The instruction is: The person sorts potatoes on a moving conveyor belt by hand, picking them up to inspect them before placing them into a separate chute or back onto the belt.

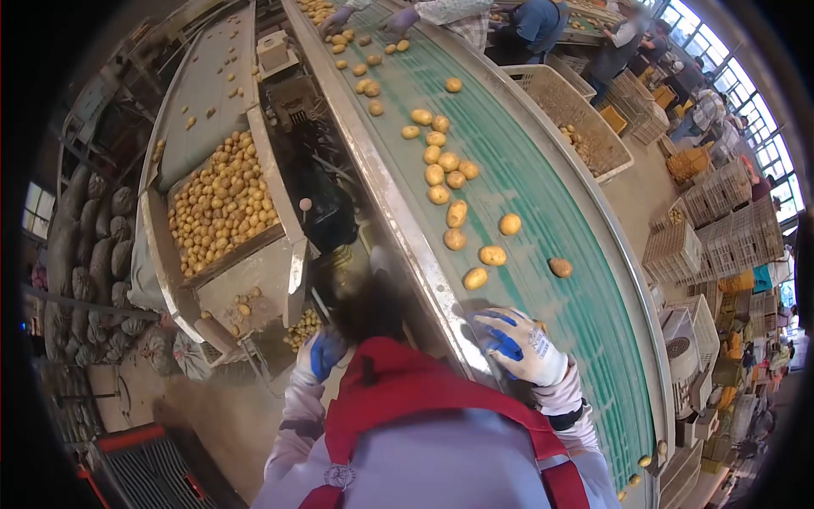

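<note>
My right hand (521,346), in a white glove with blue patches, rests at the near metal rim of the green conveyor belt (543,187). Its fingers are apart and I see nothing held in them. A potato (542,326) shows partly from behind this hand. Several loose potatoes (455,212) lie just ahead on the belt, and a darker potato (560,267) sits apart to the right. My left hand (320,355), gloved in white and blue, hangs beside the red apron straps, away from the belt. Its fingers are blurred and dark.
A bin heaped with potatoes (225,199) stands to the left, below a second belt (208,85). A co-worker's gloved hands (398,21) reach over potatoes at the belt's far end. Plastic crates (721,212) are stacked on the right; filled sacks (89,254) line the left.
</note>
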### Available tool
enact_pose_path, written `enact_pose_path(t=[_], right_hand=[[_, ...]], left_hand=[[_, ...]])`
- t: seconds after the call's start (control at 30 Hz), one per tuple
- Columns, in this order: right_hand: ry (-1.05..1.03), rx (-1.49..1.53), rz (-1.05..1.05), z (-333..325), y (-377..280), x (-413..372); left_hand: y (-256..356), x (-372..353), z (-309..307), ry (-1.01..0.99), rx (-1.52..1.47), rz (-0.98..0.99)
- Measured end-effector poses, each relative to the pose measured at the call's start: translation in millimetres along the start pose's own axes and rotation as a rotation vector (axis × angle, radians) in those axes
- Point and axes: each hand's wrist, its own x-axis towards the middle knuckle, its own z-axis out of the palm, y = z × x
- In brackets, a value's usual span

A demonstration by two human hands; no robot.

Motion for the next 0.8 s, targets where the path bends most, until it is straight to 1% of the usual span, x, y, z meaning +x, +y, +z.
enact_pose_path(t=[0.03, 0.13, 0.17, 0.2, 0.23, 0.27, 0.3, 0.33, 0.37, 0.4, 0.43, 0.47, 0.5, 0.53, 0.57, 0.6, 0.67, 0.7, 0.73, 0.77, 0.8], right_hand=[[0.007, -0.046, 0.007, 2, 8, -3], [0.029, -0.079, 0.005, 0, 4, 2], [0.034, -0.072, 0.007, 3, 3, 4], [0.017, -0.046, -0.047, 7, 4, 7], [0.004, -0.022, -0.102, 8, 4, 8], [0.011, -0.021, -0.102, 7, 4, 7], [-0.009, -0.017, -0.087, 6, 4, 5], [-0.033, -0.016, -0.075, 5, 2, 4], [-0.051, -0.014, -0.044, 1, 1, 2], [-0.057, -0.024, -0.071, -4, 9, -2], [-0.022, -0.044, -0.026, -6, 16, -15], [0.011, -0.065, 0.018, -7, 23, -23], [0.047, 0.001, 0.065, -17, 17, -25], [0.039, 0.004, 0.055, -23, 19, -28], [0.089, 0.061, 0.099, -30, 25, -34], [0.141, 0.118, 0.144, -37, 30, -39], [0.239, 0.153, 0.218, -50, 32, -48], [0.299, 0.094, 0.227, -55, 32, -48], [0.345, 0.044, 0.275, -57, 36, -48], [0.357, 0.06, 0.265, -56, 38, -45], [0.367, 0.075, 0.254, -56, 42, -43]], left_hand=[[62, 4, 57, 0.063, -0.33, -0.192], [171, 23, 162, -0.1, 0.202, 0.115], [192, 34, 189, -0.152, 0.374, 0.216], [198, 58, 202, -0.262, 0.539, 0.333], [204, 75, 227, -0.367, 0.664, 0.501], [211, 88, 253, -0.408, 0.923, 0.618], [213, 107, 277, -0.413, 1.251, 0.743], [217, 116, 305, -0.395, 1.487, 0.685], [203, 136, 320, -0.397, 1.708, 0.657], [171, 152, 345, -0.359, 1.896, 0.678], [149, 158, 353, -0.396, 1.912, 0.646], [155, 138, 372, -0.498, 1.964, 0.507], [147, 126, 379, -0.623, 2.014, 0.58], [143, 115, 378, -0.826, 1.886, 0.687], [127, 120, 375, -1.117, 1.536, 0.64], [111, 113, 360, -1.187, 1.153, 0.649], [125, 100, 353, -1.12, 1.095, 0.703], [136, 104, 344, -1.122, 1.103, 0.698], [151, 113, 333, -0.984, 1.163, 0.786], [167, 122, 323, -0.84, 1.215, 0.873], [181, 130, 316, -0.691, 1.24, 0.868]])
